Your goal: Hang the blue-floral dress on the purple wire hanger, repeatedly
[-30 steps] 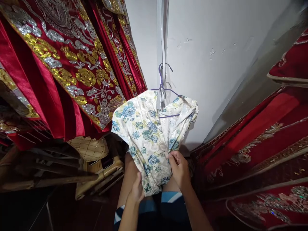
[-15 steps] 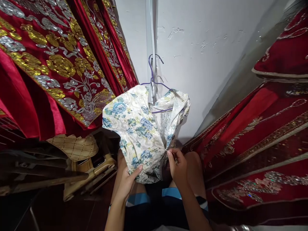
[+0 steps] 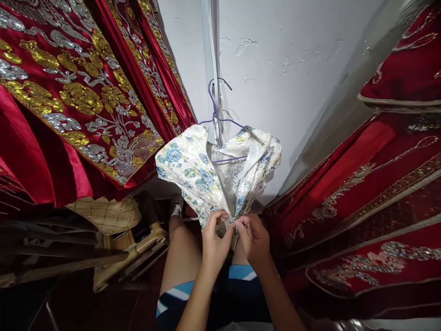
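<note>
A white short-sleeved shirt (image 3: 196, 170) with blue and yellow flowers hangs on a purple wire hanger (image 3: 220, 118) in front of me. Its neck opening gapes in a V, and the hanger's lower bar shows inside. At the bottom of the V, my left hand (image 3: 216, 232) pinches the left front edge. Close against it, my right hand (image 3: 253, 234) pinches the other front edge. The fingertips of both hands nearly meet there. Whatever small fastening may lie between them is too small to make out. The shirt's lower part is partly hidden behind my hands.
Red garments with gold and silver sequins (image 3: 82, 96) hang at the left. More beaded red garments (image 3: 372, 184) hang at the right. Behind the hanger are a white wall (image 3: 275, 59) and a vertical pole (image 3: 213, 41). A wooden chair (image 3: 148, 239) stands low at the left.
My left hand has left the shirt's lower left side and come up and right to the front opening beside my right hand. The shirt now faces me more squarely, its right sleeve spread wider.
</note>
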Tool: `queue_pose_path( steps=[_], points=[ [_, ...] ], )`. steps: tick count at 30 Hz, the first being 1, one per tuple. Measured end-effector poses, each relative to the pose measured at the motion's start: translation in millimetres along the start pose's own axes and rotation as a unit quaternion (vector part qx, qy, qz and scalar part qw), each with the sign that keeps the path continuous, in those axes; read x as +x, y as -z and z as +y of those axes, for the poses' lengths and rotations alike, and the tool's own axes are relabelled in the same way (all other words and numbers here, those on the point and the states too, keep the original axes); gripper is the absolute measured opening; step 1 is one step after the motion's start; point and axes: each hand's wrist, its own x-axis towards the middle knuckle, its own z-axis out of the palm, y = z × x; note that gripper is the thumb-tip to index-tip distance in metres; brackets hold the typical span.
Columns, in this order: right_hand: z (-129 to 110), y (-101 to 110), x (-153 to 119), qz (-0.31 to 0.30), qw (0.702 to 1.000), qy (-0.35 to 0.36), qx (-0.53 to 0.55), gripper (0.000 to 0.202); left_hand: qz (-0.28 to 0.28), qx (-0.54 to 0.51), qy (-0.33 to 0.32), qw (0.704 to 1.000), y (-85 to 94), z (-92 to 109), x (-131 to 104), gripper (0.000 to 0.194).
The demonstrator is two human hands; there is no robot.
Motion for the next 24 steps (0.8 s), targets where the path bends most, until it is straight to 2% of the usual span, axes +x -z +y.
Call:
queue_pose_path(
  steps=[2, 4, 7, 11, 14, 17, 19, 21, 23, 24],
  points=[
    [-1, 1, 4, -0.009, 1.0, 0.021, -0.011, 0.011, -0.011, -0.012, 0.003, 1.0, -3.5, 4, 2, 0.004],
    [-1, 1, 13, -0.009, 0.999, 0.046, -0.019, 0.01, -0.034, -0.017, 0.002, 0.999, -1.6, 6, 3, 0.005],
    [-3, -2, 44, -0.024, 0.994, 0.1, -0.032, 0.013, -0.064, -0.011, 0.002, 0.998, 6.4, 5, 3, 0.009],
    [-18, -11, 117, -0.009, 0.982, 0.177, -0.071, 0.015, -0.075, -0.006, 0.018, 0.997, 10.3, -2, -2, 0.017],
    [-36, -15, 177, -0.025, 0.959, 0.269, -0.083, 0.015, -0.081, -0.016, 0.025, 0.996, 3.5, -7, -11, 0.02],
    [-51, -16, 218, -0.008, 0.944, 0.315, -0.094, 0.015, -0.102, -0.003, 0.024, 0.994, -4.0, -10, -18, 0.019],
    [-59, -14, 227, 0.011, 0.94, 0.327, -0.094, 0.015, -0.125, 0.006, 0.03, 0.992, -4.5, -11, -16, 0.019],
    [-65, -11, 226, 0.02, 0.939, 0.332, -0.089, 0.015, -0.168, 0.012, 0.03, 0.985, 0.7, -6, -3, 0.018],
    [-70, -9, 218, 0.013, 0.938, 0.334, -0.087, 0.015, -0.202, 0.016, 0.003, 0.979, 11.2, 6, 22, 0.011],
    [-71, -7, 214, 0.006, 0.939, 0.334, -0.088, 0.014, -0.192, 0.018, -0.026, 0.981, 17.7, 15, 39, 0.004]
  ],
)
